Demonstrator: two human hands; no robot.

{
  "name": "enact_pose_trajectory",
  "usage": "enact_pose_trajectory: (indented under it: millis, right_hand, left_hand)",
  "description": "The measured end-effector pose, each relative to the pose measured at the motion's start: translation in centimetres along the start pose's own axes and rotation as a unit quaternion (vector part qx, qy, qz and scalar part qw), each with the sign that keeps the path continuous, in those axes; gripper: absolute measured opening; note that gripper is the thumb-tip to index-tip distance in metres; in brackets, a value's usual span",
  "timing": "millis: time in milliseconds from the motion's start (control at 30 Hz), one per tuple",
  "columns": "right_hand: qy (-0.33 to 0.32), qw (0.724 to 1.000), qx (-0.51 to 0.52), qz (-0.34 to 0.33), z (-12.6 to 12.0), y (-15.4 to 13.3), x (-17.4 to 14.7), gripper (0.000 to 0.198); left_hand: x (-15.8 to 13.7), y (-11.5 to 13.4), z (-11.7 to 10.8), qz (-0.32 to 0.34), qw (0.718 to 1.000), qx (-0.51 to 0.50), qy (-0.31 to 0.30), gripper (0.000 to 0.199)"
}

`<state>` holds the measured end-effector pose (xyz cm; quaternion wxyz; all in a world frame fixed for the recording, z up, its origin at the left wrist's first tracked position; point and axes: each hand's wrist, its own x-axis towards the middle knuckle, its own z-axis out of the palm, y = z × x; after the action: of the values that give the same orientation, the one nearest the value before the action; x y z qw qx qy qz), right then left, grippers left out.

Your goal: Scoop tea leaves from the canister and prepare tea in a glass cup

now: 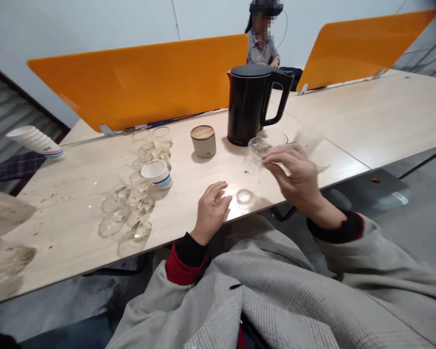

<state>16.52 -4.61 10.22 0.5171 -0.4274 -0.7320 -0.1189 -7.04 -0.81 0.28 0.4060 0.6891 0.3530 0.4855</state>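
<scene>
1 cup [252,157], clear, colourless, round-rimmed, by right fingers [281,154]

Pale wood-look table [179,213] with orange divider panels [148,82] along its far side, white wall [131,24] behind it, ribbed grey surface [7,106] past its left end, grey floor [427,203] below it, table top catching light.

Honestly can't read a single word here. There's tiny pale lettering low on the black kettle [247,104], a small dark mark on the lidded canister [203,144] and some print on the stacked paper cups [34,140], but it's all too small or blurry.
</scene>
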Motion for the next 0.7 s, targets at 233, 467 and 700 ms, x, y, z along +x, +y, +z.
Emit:
enact_pose_trajectory:
  millis: [233,467,700]
  right_hand:
    - [-0.091,0.989,0.115,0.035,10.2,3.1,0.1,0.016]
    - [-0.179,0.976,0.116,0.049,13.3,4.2,-0.3,0.016]
    - [-0.185,0.975,0.124,0.015,13.4,4.3,-0.3,0.016]
  left_hand:
    - [-1.0,-0.7,-4.0,-0.051,0.996,0.011,0.074,0.029]
    - [-1.3,-0.8,-3.9,-0.032,0.997,-0.018,0.069,0.027]
    - [-1.4,-0.7,-3.9,-0.023,0.998,-0.021,0.062,0.027]
